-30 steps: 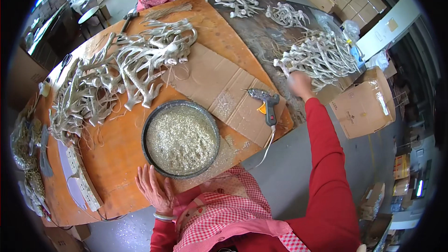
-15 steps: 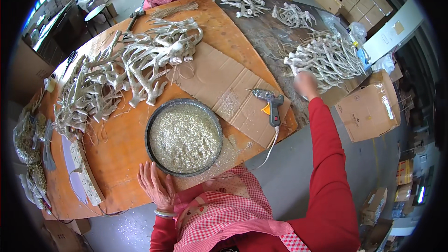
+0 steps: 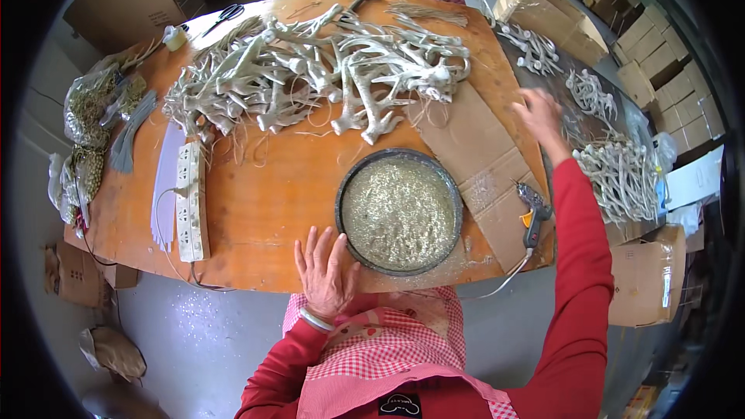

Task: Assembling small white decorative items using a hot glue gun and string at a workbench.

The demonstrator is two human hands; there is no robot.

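fingers (image 3: 317, 242) of the left hand (image 3: 326, 271) are lying spread and flat on the worktop (image 3: 256, 209), just touching the rim of the round pan (image 3: 400, 211) of pale glitter sitting at the near edge. fingers of the right hand (image 3: 537, 112) are hanging loosely apart, holding nothing, reaching past the cardboard sheet (image 3: 481, 163) toward the branch pieces (image 3: 621, 178) lying at the far right. the red sleeve is passing above one glue gun (image 3: 532, 209); catching its cord could be dragging it off. nudging the pan might be spilling glitter. counting: one pan, one glue gun, one power strip (image 3: 190, 202), two hands, one big heap of pale branches (image 3: 326, 70).
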